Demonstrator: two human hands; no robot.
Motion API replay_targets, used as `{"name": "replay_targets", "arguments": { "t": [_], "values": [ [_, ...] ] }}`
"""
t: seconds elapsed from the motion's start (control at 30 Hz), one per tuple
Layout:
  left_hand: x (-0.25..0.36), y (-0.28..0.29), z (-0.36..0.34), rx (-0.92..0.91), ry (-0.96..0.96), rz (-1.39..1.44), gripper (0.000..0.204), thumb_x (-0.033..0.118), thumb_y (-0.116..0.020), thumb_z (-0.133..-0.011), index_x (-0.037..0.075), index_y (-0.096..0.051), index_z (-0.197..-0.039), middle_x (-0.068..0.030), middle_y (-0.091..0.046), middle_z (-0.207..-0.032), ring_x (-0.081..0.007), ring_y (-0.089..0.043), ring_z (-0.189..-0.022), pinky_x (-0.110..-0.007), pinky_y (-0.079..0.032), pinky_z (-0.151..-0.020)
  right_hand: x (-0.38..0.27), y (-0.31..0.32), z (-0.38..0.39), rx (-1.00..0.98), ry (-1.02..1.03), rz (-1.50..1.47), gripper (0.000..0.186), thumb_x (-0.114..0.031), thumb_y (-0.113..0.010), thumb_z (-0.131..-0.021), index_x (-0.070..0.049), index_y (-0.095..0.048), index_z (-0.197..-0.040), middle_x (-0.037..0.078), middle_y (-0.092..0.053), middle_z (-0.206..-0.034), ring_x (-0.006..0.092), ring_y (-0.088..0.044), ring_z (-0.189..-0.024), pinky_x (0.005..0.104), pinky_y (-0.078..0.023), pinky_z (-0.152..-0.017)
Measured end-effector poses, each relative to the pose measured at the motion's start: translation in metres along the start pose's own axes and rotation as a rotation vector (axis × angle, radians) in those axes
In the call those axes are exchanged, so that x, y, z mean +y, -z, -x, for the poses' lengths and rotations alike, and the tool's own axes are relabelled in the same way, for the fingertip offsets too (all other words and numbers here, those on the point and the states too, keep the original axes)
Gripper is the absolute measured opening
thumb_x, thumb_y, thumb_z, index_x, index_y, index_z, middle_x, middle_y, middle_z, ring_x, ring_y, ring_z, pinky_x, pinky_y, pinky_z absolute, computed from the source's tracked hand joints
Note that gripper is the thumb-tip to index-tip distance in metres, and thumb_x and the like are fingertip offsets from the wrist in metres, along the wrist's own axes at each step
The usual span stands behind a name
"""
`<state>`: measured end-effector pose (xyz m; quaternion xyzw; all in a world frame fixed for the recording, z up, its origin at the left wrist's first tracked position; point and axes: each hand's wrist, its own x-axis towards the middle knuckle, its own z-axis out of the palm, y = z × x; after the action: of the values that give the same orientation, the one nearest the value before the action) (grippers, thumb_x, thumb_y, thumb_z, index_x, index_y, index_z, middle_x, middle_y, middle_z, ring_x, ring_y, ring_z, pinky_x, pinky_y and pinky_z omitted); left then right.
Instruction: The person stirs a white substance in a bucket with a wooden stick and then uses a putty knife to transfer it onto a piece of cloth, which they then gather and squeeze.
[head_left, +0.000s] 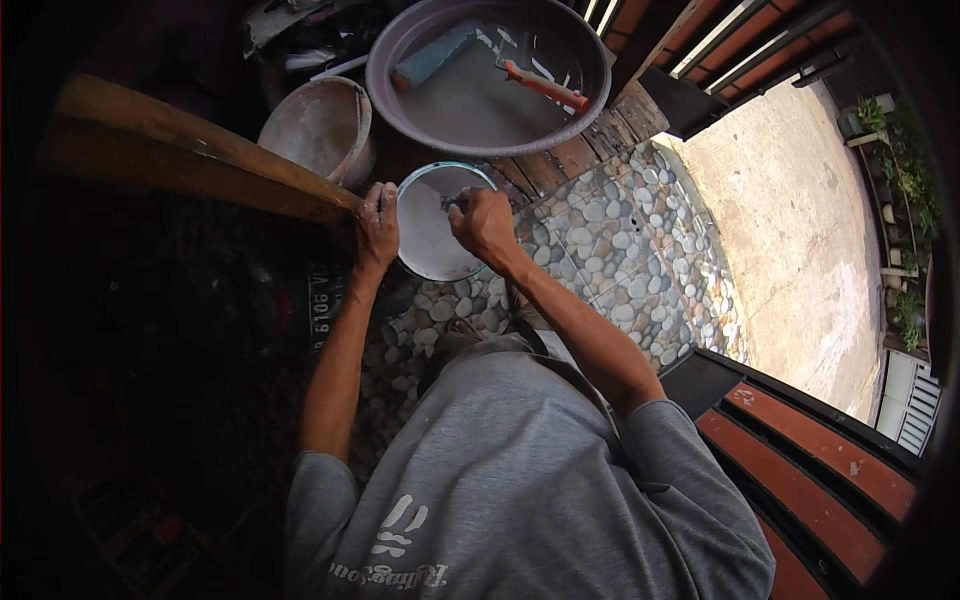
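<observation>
A round bucket (441,267) of pale whitish-grey paint (428,225) stands in front of me, with a bluish rim. My left hand (377,228) is at the bucket's left rim, its fingers bent and close together, gripping the edge. White smears mark those fingers. Over the paint, my right hand (486,230) is closed like a fist near the right rim. A small dark part shows at its fingertips, but I cannot make out what it belongs to.
A purple basin (385,110) of cloudy water sits beyond, holding a paint roller (545,87) with an orange handle. Left of it is a stained bucket (318,130). A wooden beam (200,150) runs beside my left hand. Pebble-patterned tiles (620,250) lie right, with red-brown slatted gates (800,460) beyond.
</observation>
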<state>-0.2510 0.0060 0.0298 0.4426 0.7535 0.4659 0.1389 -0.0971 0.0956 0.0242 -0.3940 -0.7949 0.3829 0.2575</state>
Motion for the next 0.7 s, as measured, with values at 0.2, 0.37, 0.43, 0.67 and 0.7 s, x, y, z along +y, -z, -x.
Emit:
{"name": "replay_targets", "arguments": {
  "t": [0.2,0.37,0.43,0.67,0.7],
  "values": [
    [-0.001,0.000,0.000,0.017,-0.054,-0.056,0.030,0.022,-0.041,-0.096,-0.002,-0.050,-0.080,-0.0212,-0.050,-0.069,-0.0414,-0.051,-0.065,-0.042,-0.040,-0.057,0.004,0.005,0.028,-0.152,-0.006,0.091,0.020,-0.014,-0.059,-0.071,0.005,-0.062,-0.071,0.027,-0.060,-0.069,0.0432,-0.061,-0.068,0.0470,-0.050,-0.066],
    [0.002,-0.001,0.000,0.009,-0.037,-0.054,0.030,0.022,-0.041,-0.096,-0.001,-0.048,-0.078,-0.0214,-0.049,-0.069,-0.0416,-0.050,-0.064,-0.042,-0.039,-0.056,0.002,-0.005,0.014,-0.110,0.107,-0.035,0.019,-0.013,-0.059,-0.071,0.005,-0.063,-0.071,0.026,-0.061,-0.072,0.0431,-0.061,-0.070,0.0461,-0.050,-0.066],
    [0.000,0.002,0.001,0.006,-0.054,-0.056,0.031,0.023,-0.041,-0.096,0.000,-0.048,-0.077,-0.0213,-0.048,-0.068,-0.0408,-0.050,-0.063,-0.043,-0.038,-0.055,-0.003,-0.001,0.009,-0.052,0.139,-0.054,0.015,-0.010,-0.057,-0.069,0.005,-0.060,-0.066,0.027,-0.059,-0.070,0.0455,-0.059,-0.067,0.0489,-0.049,-0.066],
    [-0.002,-0.001,0.002,0.042,-0.070,-0.025,0.031,0.022,-0.040,-0.097,-0.002,-0.047,-0.079,-0.0215,-0.048,-0.069,-0.0400,-0.050,-0.064,-0.042,-0.038,-0.056,0.000,0.009,0.026,-0.119,0.099,0.199,0.014,-0.008,-0.053,-0.070,0.004,-0.059,-0.065,0.027,-0.060,-0.071,0.0450,-0.060,-0.065,0.0493,-0.050,-0.064],
    [-0.003,0.000,0.002,0.031,-0.047,-0.021,0.031,0.021,-0.039,-0.097,-0.003,-0.046,-0.080,-0.0217,-0.047,-0.070,-0.0393,-0.049,-0.065,-0.042,-0.037,-0.057,-0.001,0.006,0.028,-0.192,0.058,0.193,0.014,-0.007,-0.052,-0.070,0.004,-0.059,-0.064,0.027,-0.060,-0.070,0.0450,-0.059,-0.064,0.0494,-0.050,-0.063]
  ]
}}
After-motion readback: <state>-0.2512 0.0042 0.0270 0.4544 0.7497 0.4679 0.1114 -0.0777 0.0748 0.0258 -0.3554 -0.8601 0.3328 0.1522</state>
